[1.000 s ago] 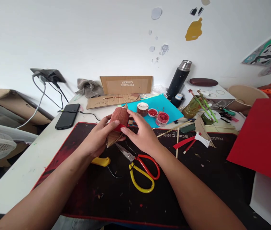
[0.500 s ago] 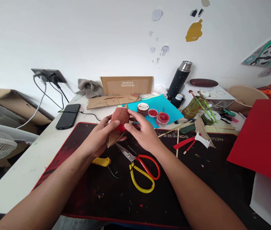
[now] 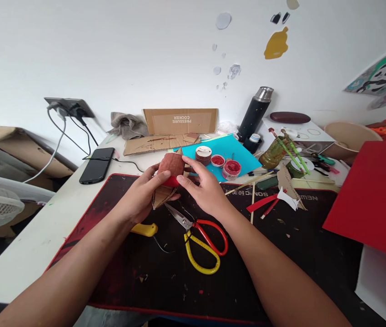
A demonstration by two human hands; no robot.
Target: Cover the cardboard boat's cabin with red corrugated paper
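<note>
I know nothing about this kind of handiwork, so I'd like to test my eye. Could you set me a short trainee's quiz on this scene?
1. What are the left hand and right hand both holding?
a) a black phone
b) a curved reddish-brown piece
c) a grey cloth

2. True or false: the metal scissors with one red and one yellow handle lie on the dark mat.

3. Fill in: the flat sheet under the open pots of red paste is ____.

Key: 1 b; 2 true; 3 blue.

The head view looks forward and down from above the forearms.
</note>
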